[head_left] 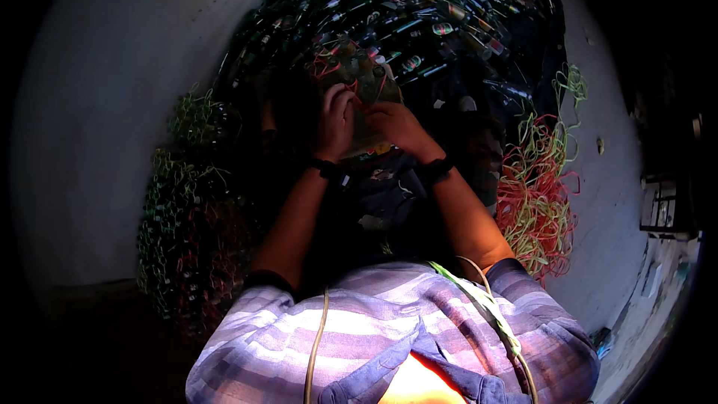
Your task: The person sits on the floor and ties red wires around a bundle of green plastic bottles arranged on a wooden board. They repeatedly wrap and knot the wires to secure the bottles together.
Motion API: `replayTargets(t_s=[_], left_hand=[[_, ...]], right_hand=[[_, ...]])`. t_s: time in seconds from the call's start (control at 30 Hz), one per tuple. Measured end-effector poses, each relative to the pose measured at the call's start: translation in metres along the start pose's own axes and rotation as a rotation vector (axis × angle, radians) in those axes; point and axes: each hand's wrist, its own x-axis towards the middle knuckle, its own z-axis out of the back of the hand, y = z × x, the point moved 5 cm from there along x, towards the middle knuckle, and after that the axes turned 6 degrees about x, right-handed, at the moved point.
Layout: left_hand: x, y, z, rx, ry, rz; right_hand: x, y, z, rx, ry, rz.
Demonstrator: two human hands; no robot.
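In front of my lap, a cluster of dark bottles [374, 78] stands with loops of red string [326, 67] around and over its tops. My left hand [336, 126] is at its near left side, fingers curled and closed on the string. Across from it, my right hand [402, 132] has its fingers bent inward and pressed together, also at the red string. The fingertips of both hands nearly meet. Shadow hides the exact grip and the lower part of the cluster.
A large heap of dark glass bottles [441, 28] lies ahead. Tangled red and yellow-green strings [538, 202] hang at my right. On my left is a dark stack wrapped in green and red strings [176, 217]. A pale wall [112, 120] rises beyond it.
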Motion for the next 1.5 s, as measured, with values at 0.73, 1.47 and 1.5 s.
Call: replayTargets(t_s=[0.73,1.47,1.5], left_hand=[[-0.021,-0.002,-0.001,-0.092,0.045,0.202],[-0.022,0.015,-0.015,-0.015,-0.017,0.181],[-0.022,0.016,-0.014,-0.004,-0.014,0.187]], right_hand=[[0.006,-0.003,-0.029,0.602,-0.174,-0.171],[0.005,-0.006,-0.031,0.613,-0.252,-0.103],[0.005,-0.005,-0.030,0.590,-0.242,-0.112]])
